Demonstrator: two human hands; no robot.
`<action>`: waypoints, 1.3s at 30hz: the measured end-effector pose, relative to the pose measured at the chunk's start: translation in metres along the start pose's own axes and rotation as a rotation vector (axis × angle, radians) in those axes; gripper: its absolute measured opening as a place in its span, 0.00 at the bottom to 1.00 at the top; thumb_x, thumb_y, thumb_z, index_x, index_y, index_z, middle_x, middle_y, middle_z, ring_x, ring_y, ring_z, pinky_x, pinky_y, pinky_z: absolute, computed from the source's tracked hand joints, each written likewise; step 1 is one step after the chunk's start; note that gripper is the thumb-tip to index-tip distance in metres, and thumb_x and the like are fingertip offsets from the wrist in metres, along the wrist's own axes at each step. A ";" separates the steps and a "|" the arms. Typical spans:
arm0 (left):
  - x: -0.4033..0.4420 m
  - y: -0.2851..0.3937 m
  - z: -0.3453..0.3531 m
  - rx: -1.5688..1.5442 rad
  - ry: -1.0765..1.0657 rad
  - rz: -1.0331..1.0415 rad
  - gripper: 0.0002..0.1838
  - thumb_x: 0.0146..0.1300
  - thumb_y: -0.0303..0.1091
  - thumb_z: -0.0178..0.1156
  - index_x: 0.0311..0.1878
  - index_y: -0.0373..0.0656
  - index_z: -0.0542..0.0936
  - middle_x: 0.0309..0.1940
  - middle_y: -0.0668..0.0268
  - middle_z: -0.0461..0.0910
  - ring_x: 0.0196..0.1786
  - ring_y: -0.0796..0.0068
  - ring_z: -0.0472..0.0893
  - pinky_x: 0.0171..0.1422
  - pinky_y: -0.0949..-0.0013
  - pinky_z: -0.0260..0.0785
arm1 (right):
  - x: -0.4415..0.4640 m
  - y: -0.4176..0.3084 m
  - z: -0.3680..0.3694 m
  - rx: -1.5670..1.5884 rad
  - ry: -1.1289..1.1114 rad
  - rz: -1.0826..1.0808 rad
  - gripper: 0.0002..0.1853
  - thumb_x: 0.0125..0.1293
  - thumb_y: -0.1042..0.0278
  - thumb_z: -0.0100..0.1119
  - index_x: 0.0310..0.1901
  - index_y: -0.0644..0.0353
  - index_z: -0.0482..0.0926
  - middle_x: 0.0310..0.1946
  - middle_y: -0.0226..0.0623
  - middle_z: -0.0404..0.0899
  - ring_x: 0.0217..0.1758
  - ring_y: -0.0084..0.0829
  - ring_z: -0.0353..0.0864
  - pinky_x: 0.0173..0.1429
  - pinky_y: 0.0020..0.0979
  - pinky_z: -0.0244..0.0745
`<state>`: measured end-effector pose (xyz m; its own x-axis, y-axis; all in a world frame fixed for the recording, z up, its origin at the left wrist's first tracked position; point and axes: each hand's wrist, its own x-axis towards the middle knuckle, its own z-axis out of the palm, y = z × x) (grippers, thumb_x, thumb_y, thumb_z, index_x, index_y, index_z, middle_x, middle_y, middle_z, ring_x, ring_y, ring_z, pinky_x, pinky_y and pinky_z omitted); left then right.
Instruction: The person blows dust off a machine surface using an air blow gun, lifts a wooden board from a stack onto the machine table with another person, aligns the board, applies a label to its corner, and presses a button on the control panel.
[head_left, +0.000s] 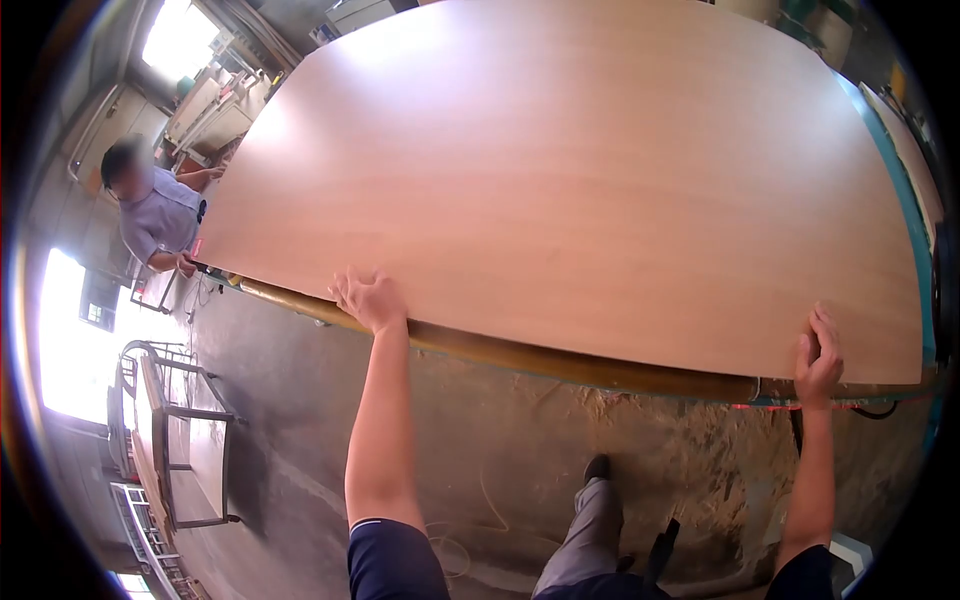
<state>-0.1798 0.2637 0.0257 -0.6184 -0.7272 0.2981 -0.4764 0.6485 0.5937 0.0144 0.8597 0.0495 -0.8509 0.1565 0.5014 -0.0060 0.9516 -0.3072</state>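
Observation:
A large, smooth wood-faced sheet [600,190] fills the upper middle of the head view, lying flat with its near edge toward me. My left hand [370,300] rests on that near edge left of centre, its fingers apart and bent on the top face. Further right, my right hand [820,360] touches the sheet close to its right corner, with the thumb standing off from the fingers. Neither hand is wrapped round anything that I can see. Below the near edge runs a long brownish roller or bar [600,370].
At the sheet's far left corner stands a person [160,205] with a hand by its edge. A teal strip [905,200] borders the right side. A metal-framed cart [195,440] stands at lower left. Wood debris [700,470] and a thin hose [455,550] lie on the floor.

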 end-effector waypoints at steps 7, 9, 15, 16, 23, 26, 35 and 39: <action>0.015 0.029 0.031 0.028 0.039 0.033 0.27 0.60 0.40 0.53 0.61 0.36 0.72 0.69 0.51 0.60 0.74 0.53 0.50 0.76 0.56 0.42 | 0.041 0.022 0.018 -0.017 -0.024 -0.007 0.17 0.62 0.73 0.51 0.51 0.70 0.75 0.57 0.51 0.74 0.62 0.47 0.71 0.65 0.38 0.65; 0.023 0.032 0.042 0.024 0.057 0.046 0.27 0.60 0.40 0.53 0.60 0.36 0.72 0.68 0.51 0.61 0.74 0.53 0.51 0.76 0.56 0.43 | 0.050 0.023 0.023 -0.030 -0.027 -0.033 0.17 0.63 0.72 0.51 0.51 0.70 0.75 0.57 0.51 0.74 0.63 0.46 0.71 0.65 0.38 0.65; 0.035 0.053 0.062 0.008 0.064 0.039 0.26 0.61 0.40 0.53 0.60 0.36 0.73 0.68 0.51 0.61 0.74 0.50 0.51 0.76 0.56 0.42 | 0.078 0.028 0.035 -0.030 -0.029 -0.035 0.17 0.64 0.72 0.50 0.52 0.70 0.75 0.57 0.49 0.74 0.63 0.44 0.71 0.65 0.37 0.65; 0.036 0.053 0.063 0.010 0.058 0.036 0.26 0.61 0.40 0.53 0.60 0.36 0.73 0.68 0.51 0.61 0.73 0.50 0.51 0.76 0.56 0.42 | 0.081 0.028 0.038 -0.008 -0.021 -0.023 0.16 0.64 0.72 0.50 0.52 0.70 0.75 0.57 0.49 0.74 0.62 0.44 0.72 0.65 0.37 0.65; 0.045 0.037 0.074 0.212 0.109 0.152 0.24 0.61 0.42 0.52 0.58 0.39 0.75 0.62 0.51 0.69 0.71 0.50 0.57 0.72 0.56 0.50 | 0.079 0.029 0.035 -0.084 -0.003 -0.047 0.15 0.63 0.72 0.51 0.50 0.69 0.76 0.56 0.49 0.75 0.59 0.44 0.74 0.63 0.37 0.67; 0.072 0.011 0.097 1.101 0.129 0.445 0.18 0.63 0.41 0.50 0.48 0.43 0.81 0.51 0.55 0.77 0.57 0.49 0.73 0.54 0.44 0.66 | 0.080 0.038 0.049 0.069 0.026 -0.015 0.15 0.62 0.72 0.52 0.49 0.67 0.77 0.53 0.48 0.77 0.58 0.44 0.75 0.61 0.36 0.70; 0.141 -0.043 0.129 1.064 -0.027 0.523 0.16 0.65 0.42 0.47 0.54 0.61 0.76 0.61 0.69 0.70 0.51 0.64 0.78 0.44 0.57 0.75 | 0.089 0.036 0.038 -0.011 0.055 0.019 0.14 0.55 0.67 0.58 0.44 0.58 0.75 0.49 0.45 0.76 0.52 0.47 0.74 0.58 0.42 0.69; 0.101 -0.022 0.129 0.527 -0.079 0.132 0.24 0.62 0.51 0.50 0.56 0.48 0.76 0.59 0.56 0.72 0.55 0.55 0.76 0.55 0.56 0.70 | 0.085 0.064 0.031 0.018 -0.030 -0.024 0.20 0.58 0.60 0.59 0.51 0.57 0.73 0.56 0.44 0.72 0.59 0.46 0.70 0.64 0.43 0.64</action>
<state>-0.3121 0.2046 -0.0535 -0.7296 -0.6261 0.2753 -0.6276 0.7728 0.0944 -0.0747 0.9259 0.0472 -0.8658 0.1252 0.4845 -0.0362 0.9500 -0.3102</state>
